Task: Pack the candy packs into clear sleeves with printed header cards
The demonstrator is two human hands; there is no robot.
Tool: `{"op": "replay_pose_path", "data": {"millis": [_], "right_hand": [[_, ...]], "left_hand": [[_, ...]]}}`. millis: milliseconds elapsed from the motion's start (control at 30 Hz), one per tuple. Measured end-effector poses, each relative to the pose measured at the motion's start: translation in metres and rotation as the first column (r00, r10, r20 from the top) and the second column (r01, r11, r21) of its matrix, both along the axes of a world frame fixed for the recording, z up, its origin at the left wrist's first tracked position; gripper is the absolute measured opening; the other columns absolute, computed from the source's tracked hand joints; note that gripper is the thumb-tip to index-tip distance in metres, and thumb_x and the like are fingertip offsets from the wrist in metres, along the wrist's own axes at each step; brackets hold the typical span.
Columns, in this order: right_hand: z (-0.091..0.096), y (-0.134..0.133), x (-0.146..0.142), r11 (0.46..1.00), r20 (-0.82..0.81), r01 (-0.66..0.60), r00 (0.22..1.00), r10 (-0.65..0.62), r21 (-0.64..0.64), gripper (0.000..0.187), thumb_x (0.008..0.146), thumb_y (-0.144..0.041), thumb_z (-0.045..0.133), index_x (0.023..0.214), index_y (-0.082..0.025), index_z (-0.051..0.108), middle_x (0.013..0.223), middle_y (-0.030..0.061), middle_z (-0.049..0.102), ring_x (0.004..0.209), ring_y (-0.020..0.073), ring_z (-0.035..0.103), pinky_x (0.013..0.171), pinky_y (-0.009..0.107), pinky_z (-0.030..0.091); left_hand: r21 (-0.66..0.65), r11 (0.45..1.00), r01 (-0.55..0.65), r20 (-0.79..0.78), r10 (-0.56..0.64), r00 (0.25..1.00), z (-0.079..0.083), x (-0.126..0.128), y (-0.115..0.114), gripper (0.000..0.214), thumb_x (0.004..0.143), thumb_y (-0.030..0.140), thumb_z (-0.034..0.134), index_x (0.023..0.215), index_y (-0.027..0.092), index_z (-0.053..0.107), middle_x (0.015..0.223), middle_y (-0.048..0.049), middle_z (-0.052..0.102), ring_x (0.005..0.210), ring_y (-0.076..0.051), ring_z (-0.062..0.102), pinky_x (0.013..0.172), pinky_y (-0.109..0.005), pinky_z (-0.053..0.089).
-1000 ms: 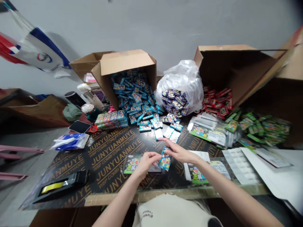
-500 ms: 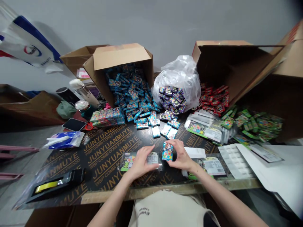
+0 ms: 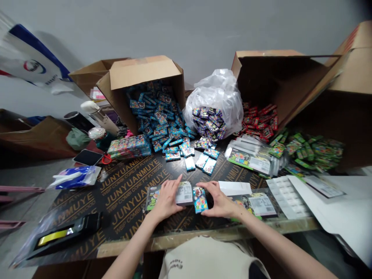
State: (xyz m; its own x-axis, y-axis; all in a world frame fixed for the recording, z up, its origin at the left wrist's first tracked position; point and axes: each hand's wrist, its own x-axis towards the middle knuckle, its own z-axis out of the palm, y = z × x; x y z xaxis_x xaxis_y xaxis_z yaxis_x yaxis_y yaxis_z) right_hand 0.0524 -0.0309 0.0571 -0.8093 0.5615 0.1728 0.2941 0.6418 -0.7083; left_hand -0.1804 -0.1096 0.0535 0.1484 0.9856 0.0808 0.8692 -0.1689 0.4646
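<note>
Between the thumb and fingers of my right hand (image 3: 217, 199) is a small blue printed box (image 3: 200, 200). It stands close to the table surface, at the right end of a flat printed packet (image 3: 183, 192) in green, black and grey. My left hand (image 3: 167, 198) lies over the middle of that packet, fingers stretched and thumb apart, hiding part of it. Beyond the hands lie several loose blue boxes (image 3: 209, 165), some with their white side up. Another printed packet (image 3: 263, 204) and a white paper strip (image 3: 235, 187) lie by my right wrist.
Blue boxes spill from a carton (image 3: 145, 73). A clear bag (image 3: 215, 91) holds purple boxes; red boxes (image 3: 261, 122) and green boxes (image 3: 316, 153) lie to the right. A stack of packets (image 3: 250, 159) stands nearby. Left are a tape dispenser (image 3: 65, 234) and a phone (image 3: 87, 157).
My right hand has brought the blue box left and nearer to me, up to the packet's end. My left hand has shifted slightly left, its fingers flatter on the packet.
</note>
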Motion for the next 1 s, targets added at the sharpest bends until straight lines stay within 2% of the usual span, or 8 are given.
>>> {"op": "replay_pose_path", "data": {"millis": [133, 233, 467, 600, 800, 900, 967, 1000], "right_hand": [[0.005, 0.010, 0.000, 0.999, -0.005, 0.023, 1.000, -0.023, 0.048, 0.077, 0.056, -0.032, 0.069, 0.125, -0.019, 0.037, 0.119, 0.0105, 0.050, 0.107, 0.0273, 0.046, 0.094, 0.042, 0.027], [0.009, 0.013, 0.000, 0.993, 0.027, -0.027, 0.999, 0.024, 0.111, 0.072, 0.061, -0.035, 0.067, 0.125, -0.020, 0.037, 0.119, 0.0106, 0.051, 0.107, 0.0274, 0.047, 0.094, 0.043, 0.025], [0.015, 0.010, 0.002, 0.977, 0.040, 0.068, 0.996, -0.078, 0.200, 0.065, 0.067, -0.040, 0.064, 0.123, -0.021, 0.037, 0.119, 0.0112, 0.051, 0.109, 0.0283, 0.046, 0.092, 0.044, 0.023], [0.016, 0.005, -0.003, 0.983, 0.035, 0.064, 0.997, -0.071, 0.170, 0.070, 0.064, -0.043, 0.067, 0.123, -0.021, 0.036, 0.117, 0.0105, 0.053, 0.105, 0.0275, 0.048, 0.092, 0.044, 0.023], [0.002, 0.005, -0.005, 0.993, -0.020, 0.044, 0.999, -0.042, 0.106, 0.074, 0.061, -0.039, 0.069, 0.124, -0.021, 0.035, 0.121, 0.0092, 0.050, 0.111, 0.0271, 0.045, 0.098, 0.045, 0.020], [-0.003, 0.002, -0.005, 0.973, -0.083, 0.193, 0.980, -0.183, 0.129, 0.088, 0.061, -0.050, 0.068, 0.132, -0.021, 0.025, 0.128, 0.0121, 0.044, 0.119, 0.0302, 0.037, 0.099, 0.046, 0.018], [-0.005, -0.003, -0.007, 0.955, -0.116, 0.280, 0.956, -0.268, 0.100, 0.083, 0.069, -0.051, 0.061, 0.135, -0.022, 0.020, 0.126, 0.0117, 0.048, 0.120, 0.0296, 0.037, 0.100, 0.047, 0.017], [-0.005, -0.005, -0.008, 0.963, -0.110, 0.262, 0.961, -0.254, 0.065, 0.076, 0.076, -0.049, 0.055, 0.136, -0.022, 0.017, 0.124, 0.0106, 0.050, 0.118, 0.0278, 0.040, 0.100, 0.047, 0.016]], "left_hand": [[0.002, 0.997, 0.072, 0.020, -0.072, 0.997, 0.007, 0.001, 0.002, 0.114, 0.050, 0.035, 0.075, 0.139, 0.024, 0.005, 0.114, -0.0071, 0.050, 0.106, -0.027, 0.045, 0.102, -0.048, 0.020], [0.010, 0.999, 0.051, 0.017, -0.051, 0.999, 0.009, 0.002, 0.001, 0.113, 0.049, 0.034, 0.075, 0.139, 0.023, 0.007, 0.116, -0.0082, 0.050, 0.107, -0.027, 0.045, 0.102, -0.048, 0.020], [-0.002, 1.000, 0.025, 0.100, -0.025, 0.995, 0.009, 0.004, -0.001, 0.113, 0.049, 0.035, 0.074, 0.139, 0.023, 0.007, 0.118, -0.0070, 0.050, 0.108, -0.027, 0.045, 0.102, -0.046, 0.020], [-0.004, 0.997, -0.077, 0.109, 0.077, 0.991, 0.008, 0.008, -0.001, 0.109, 0.053, 0.034, 0.072, 0.140, 0.021, 0.007, 0.116, -0.0085, 0.049, 0.106, -0.028, 0.044, 0.094, -0.043, 0.032], [-0.008, 1.000, -0.023, 0.112, 0.024, 0.993, 0.009, 0.012, 0.002, 0.112, 0.051, 0.029, 0.073, 0.140, 0.022, 0.004, 0.117, -0.0073, 0.048, 0.104, -0.027, 0.043, 0.093, -0.041, 0.032], [0.005, 0.999, -0.049, 0.108, 0.048, 0.993, 0.011, 0.011, 0.006, 0.111, 0.053, 0.030, 0.072, 0.140, 0.023, 0.003, 0.119, -0.0079, 0.047, 0.105, -0.027, 0.043, 0.092, -0.041, 0.031], [0.020, 0.997, -0.071, 0.112, 0.068, 0.991, 0.012, 0.009, 0.008, 0.110, 0.055, 0.032, 0.071, 0.140, 0.023, 0.002, 0.119, -0.0086, 0.047, 0.106, -0.027, 0.043, 0.092, -0.041, 0.031], [0.026, 0.997, -0.073, 0.113, 0.070, 0.991, 0.012, 0.009, 0.009, 0.110, 0.055, 0.032, 0.071, 0.140, 0.022, 0.002, 0.119, -0.0088, 0.047, 0.106, -0.027, 0.043, 0.092, -0.041, 0.031]]}}
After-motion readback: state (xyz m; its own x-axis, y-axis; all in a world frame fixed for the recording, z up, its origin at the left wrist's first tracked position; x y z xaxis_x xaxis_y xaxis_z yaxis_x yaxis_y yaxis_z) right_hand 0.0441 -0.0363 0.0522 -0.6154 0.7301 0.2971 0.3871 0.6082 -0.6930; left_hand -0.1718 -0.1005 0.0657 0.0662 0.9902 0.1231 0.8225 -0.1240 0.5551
